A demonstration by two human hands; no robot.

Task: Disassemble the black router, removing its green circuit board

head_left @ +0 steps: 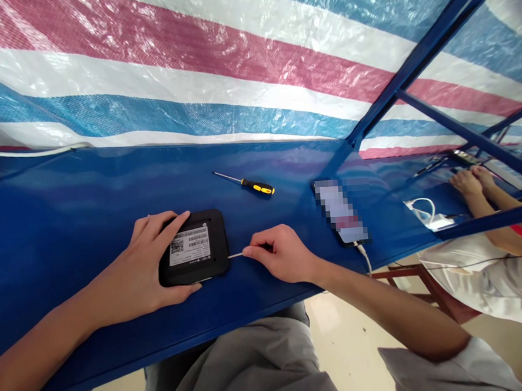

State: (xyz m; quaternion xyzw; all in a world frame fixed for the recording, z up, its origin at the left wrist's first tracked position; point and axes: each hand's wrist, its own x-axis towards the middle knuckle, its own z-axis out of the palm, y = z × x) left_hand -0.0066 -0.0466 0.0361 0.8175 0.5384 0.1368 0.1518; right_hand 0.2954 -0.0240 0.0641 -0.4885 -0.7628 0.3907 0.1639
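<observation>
A flat black box-shaped device (218, 239) with rounded corners lies on the blue table, a white printed label on its upper face. My left hand (152, 261) grips it from the left, fingers on the far edge and thumb along the near edge. My right hand (282, 253) is closed in a pinch on a thin, pale metal rod (236, 255), whose tip meets the device's right side near the lower corner. Whether the rod has a handle is hidden by my fingers. Beyond the hands lies a black and yellow screwdriver (257, 187), its shaft pointing left.
A smartphone (341, 213) with a blurred screen lies to the right, a white cable (365, 258) plugged into it. Blue metal bars (396, 90) rise behind it. At far right are another person's hands (470, 182) and a white power strip (442, 222). Striped sheeting (191, 58) hangs behind.
</observation>
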